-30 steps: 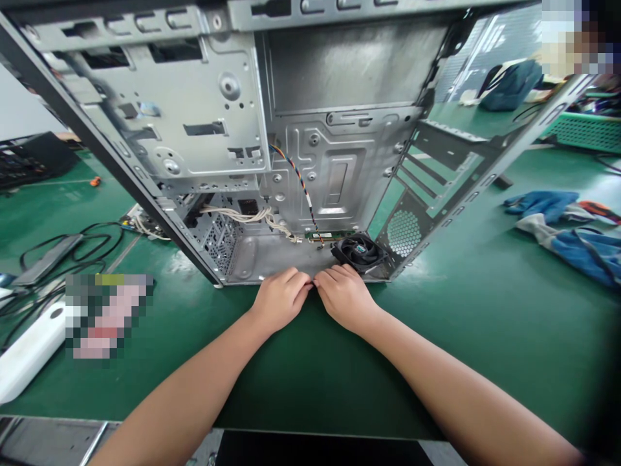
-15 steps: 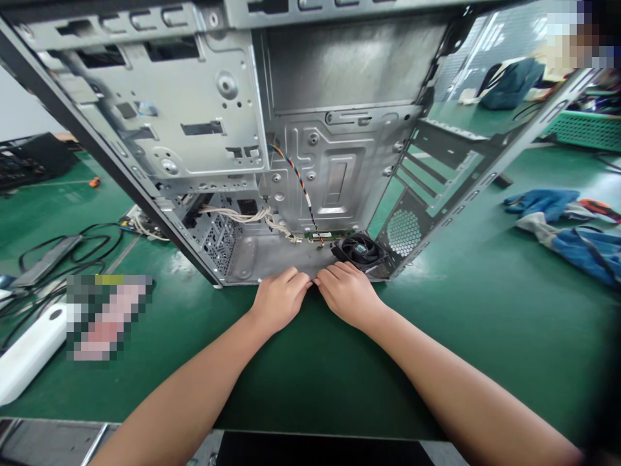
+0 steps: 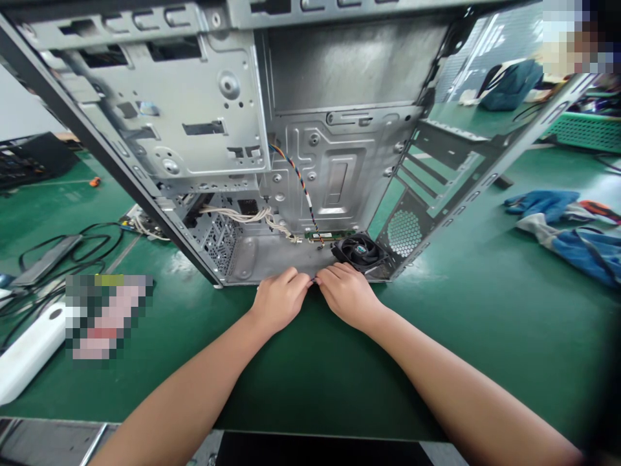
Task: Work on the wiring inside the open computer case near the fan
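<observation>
An open computer case (image 3: pixel 291 48) of bare grey metal stands upright in front of me. My left hand (image 3: pixel 281 298) is closed at its lower front edge, fingers curled over the lip. Right beside it, my right hand (image 3: pixel 347 294) grips the same edge, the fingertips of both hands nearly meeting. Whether anything small lies under the fingertips is hidden. Just behind my right hand, a black cooling fan (image 3: pixel 359 251) lies on the case floor. A green memory module (image 3: pixel 330 235) rests farther in, near the end of a multicoloured twisted cable (image 3: pixel 298 175). White wires (image 3: pixel 262 215) hang at the left inside.
The case stands on a green table (image 3: pixel 339 382). Black cables (image 3: pixel 97 249) and a white bar-shaped object (image 3: pixel 33 353) lie left. To the right are blue gloves or cloth (image 3: pixel 582 243), a green basket (image 3: pixel 587 133) and a dark blue bag (image 3: pixel 514 84). Part of a person shows at upper right.
Almost nothing differs. Both hands stay at the case's lower edge, and the view has shifted very slightly.
</observation>
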Available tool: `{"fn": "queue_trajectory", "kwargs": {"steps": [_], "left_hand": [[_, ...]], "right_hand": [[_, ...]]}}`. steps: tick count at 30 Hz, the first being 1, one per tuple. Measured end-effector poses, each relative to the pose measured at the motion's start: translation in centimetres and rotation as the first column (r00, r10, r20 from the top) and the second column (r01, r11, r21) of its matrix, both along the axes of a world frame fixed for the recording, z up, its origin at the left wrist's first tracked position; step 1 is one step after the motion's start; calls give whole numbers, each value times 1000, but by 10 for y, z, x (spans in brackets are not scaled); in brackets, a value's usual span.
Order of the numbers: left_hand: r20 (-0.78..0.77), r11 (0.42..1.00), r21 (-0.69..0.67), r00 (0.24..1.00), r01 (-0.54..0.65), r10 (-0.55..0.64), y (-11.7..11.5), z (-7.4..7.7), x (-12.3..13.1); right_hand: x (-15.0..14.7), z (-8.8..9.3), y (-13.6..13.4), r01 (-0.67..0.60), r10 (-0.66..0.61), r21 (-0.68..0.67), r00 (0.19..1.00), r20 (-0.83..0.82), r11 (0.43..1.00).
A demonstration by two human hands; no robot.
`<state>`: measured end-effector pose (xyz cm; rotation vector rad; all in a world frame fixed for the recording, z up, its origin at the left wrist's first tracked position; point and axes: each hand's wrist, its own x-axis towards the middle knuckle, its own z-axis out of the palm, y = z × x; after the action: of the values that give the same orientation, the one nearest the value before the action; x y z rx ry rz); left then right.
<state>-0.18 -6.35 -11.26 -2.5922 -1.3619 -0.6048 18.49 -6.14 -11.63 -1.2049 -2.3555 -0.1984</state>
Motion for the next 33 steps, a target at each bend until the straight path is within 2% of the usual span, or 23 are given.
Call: {"fn": "queue_trajectory", "kwargs": {"steps": [8,16,28,33], "left_hand": [[45,991,-133,999,-19,26,0,1,2],[148,979,-205,989,2,28,1,2,2],[179,991,-130,984,14,10,0,-1,3],[240,991,-126,971,52,-20,0,0,3]], "right_hand": [[-1,-4,1,8,-8,11,999,-41,1000],[-2,-5,1,14,-12,32,999,-53,999],[-2,-3,0,16,-15,19,999,-47,1000],[-2,-2,-1,13,-13,-2,998,-65,1000]]}}
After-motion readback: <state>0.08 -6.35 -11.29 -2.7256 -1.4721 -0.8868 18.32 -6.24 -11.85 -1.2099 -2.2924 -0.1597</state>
